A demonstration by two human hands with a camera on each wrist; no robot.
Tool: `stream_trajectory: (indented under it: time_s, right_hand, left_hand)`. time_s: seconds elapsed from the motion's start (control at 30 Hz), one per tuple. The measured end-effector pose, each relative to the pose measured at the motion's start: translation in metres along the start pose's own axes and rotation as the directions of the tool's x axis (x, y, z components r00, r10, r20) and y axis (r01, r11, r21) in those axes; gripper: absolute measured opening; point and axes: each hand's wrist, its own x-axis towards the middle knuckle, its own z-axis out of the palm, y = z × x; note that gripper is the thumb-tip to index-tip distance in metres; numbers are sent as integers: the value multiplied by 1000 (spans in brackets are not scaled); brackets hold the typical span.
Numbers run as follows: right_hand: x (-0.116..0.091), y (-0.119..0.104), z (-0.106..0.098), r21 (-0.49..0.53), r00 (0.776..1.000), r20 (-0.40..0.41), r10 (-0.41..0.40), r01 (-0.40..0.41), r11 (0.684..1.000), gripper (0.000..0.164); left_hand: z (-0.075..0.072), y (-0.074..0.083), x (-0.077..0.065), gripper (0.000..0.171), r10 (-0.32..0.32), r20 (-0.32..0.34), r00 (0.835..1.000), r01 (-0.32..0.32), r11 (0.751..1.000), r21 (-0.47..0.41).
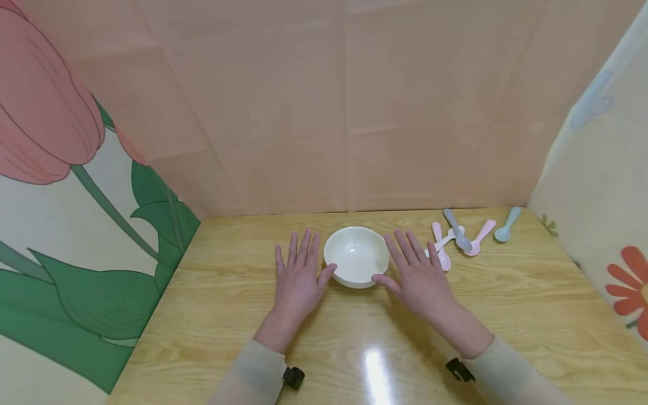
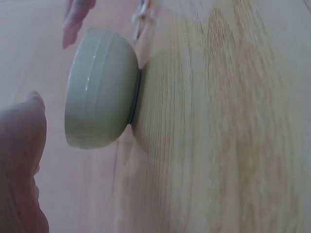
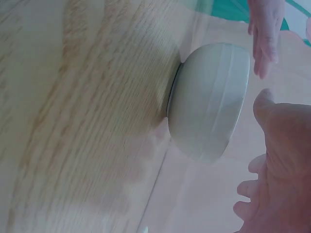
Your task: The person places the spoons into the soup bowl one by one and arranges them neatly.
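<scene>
A white bowl (image 1: 356,256) stands upright on the wooden table, and its inside looks bare. My left hand (image 1: 300,281) is spread flat at the bowl's left, fingers straight and pointing away from me. On the other side my right hand (image 1: 421,278) is spread in the same way. In the head view both thumbs overlap the near rim. The left wrist view shows a gap between the bowl's side (image 2: 102,90) and the left thumb. A gap also separates the bowl (image 3: 211,99) from the right thumb in the right wrist view. Neither hand holds anything.
Right of the bowl lie several small spoons: a grey-purple spoon (image 1: 458,232) across a white one (image 1: 445,241), with pink spoons (image 1: 483,233) beside them. A blue-green spoon (image 1: 505,228) lies apart, farther right. Cloth walls edge the table (image 1: 228,270) at the back and sides.
</scene>
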Motion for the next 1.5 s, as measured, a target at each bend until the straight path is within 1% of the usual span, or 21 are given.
stream_trajectory:
  time_s: [0.2,0.4,0.53,0.7,0.9,1.07,1.3,1.5]
  right_hand:
    - [4,2,-3,16,1000,-16,5,-4,1000,92]
    - [6,3,-5,22,1000,-3,13,-13,1000,92]
    - [6,4,-7,18,1000,-14,17,-17,1000,92]
    - [5,6,-6,23,1000,-5,25,-25,999,93]
    - [4,8,-1,34,1000,-9,19,-18,999,94]
    - [4,9,4,32,1000,9,29,-29,999,95]
    - [3,7,5,49,999,28,29,-30,998,95]
    - [4,9,8,50,999,34,24,-26,998,96]
  left_hand:
    - [2,3,4,82,-8,-1,1000,8,999,-49]
    - [4,8,8,80,-22,-6,1000,21,994,-107]
    - [7,11,10,80,-36,-5,999,35,988,-150]
    - [12,14,11,81,-40,-4,999,38,979,-202]
    - [15,17,11,80,-49,28,998,54,967,-249]
    - [20,18,9,80,-52,59,997,67,955,-289]
    - [25,21,7,81,-68,101,993,98,936,-339]
    - [29,21,8,80,-70,103,992,102,930,-353]
